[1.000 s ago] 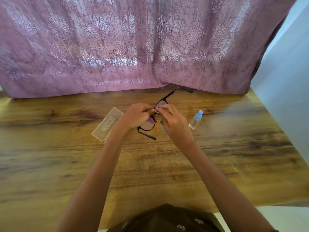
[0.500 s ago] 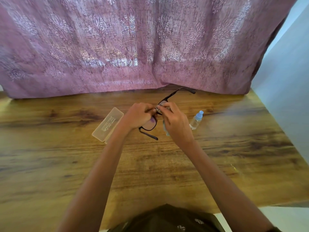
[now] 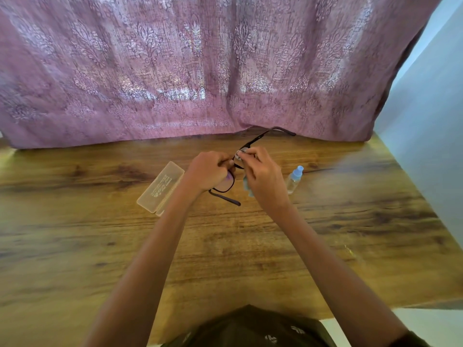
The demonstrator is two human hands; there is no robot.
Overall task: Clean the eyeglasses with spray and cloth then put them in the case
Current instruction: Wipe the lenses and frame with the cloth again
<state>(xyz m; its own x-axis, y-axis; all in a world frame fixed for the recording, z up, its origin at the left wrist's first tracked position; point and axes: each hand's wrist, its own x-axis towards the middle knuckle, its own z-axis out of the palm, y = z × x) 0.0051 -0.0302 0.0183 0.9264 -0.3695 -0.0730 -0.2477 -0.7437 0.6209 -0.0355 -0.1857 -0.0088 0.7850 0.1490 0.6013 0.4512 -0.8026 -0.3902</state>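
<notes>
Right hand [image 3: 263, 179]: thumb and forefinger pinched together on a fold of pale cloth [image 3: 246, 185], pressing it on the far lens of the eyeglasses [image 3: 231, 177]; the rest of the cloth hangs below the palm. Left hand [image 3: 209, 171]: fingers curled and pressed together around the frame near the bridge, near lens showing under the knuckles

Eyeglasses held in the air over the table [image 3: 350, 234], both temples unfolded, one pointing toward the curtain [image 3: 225, 71], the other toward the wearer

Change over the last second: the pinch point has crept a little along the far lens toward its outer edge, and the frame has tilted slightly; the left hand's grip is unchanged. Judgement: wiping phase is under way, far lens being worked; whether the near lens has been wiped cannot be told

Surroundings: spray bottle [image 3: 294, 179] lies just right of the right hand, capped, untouched. Case [image 3: 160, 187] lies left of the left forearm; closed, as far as can be seen

Remaining, judged: finish wiping, fold temples, open case, insert glasses
</notes>
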